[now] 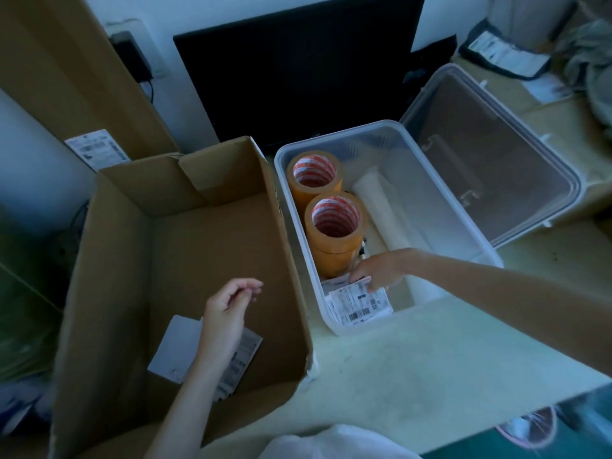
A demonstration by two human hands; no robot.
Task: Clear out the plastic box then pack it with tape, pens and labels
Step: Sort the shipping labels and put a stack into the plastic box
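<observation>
The clear plastic box (440, 190) stands on the table. Inside it are two stacks of orange tape rolls (334, 223), a white roll (381, 207) lying along the middle, and a bundle of barcode labels (359, 304) at the near end. My right hand (377, 271) reaches into the box and holds the top edge of the labels. My left hand (228, 309) hovers over the open cardboard box (185, 253), fingers loosely curled, holding nothing. More labels and a white sheet (178, 349) lie on the cardboard box's bottom.
The box's clear lid (496, 150) lies upside down to the right. A black monitor (298, 67) stands behind. Flat cardboard (66, 67) leans against the wall at the left. Packages and label sheets (506, 54) sit at the far right.
</observation>
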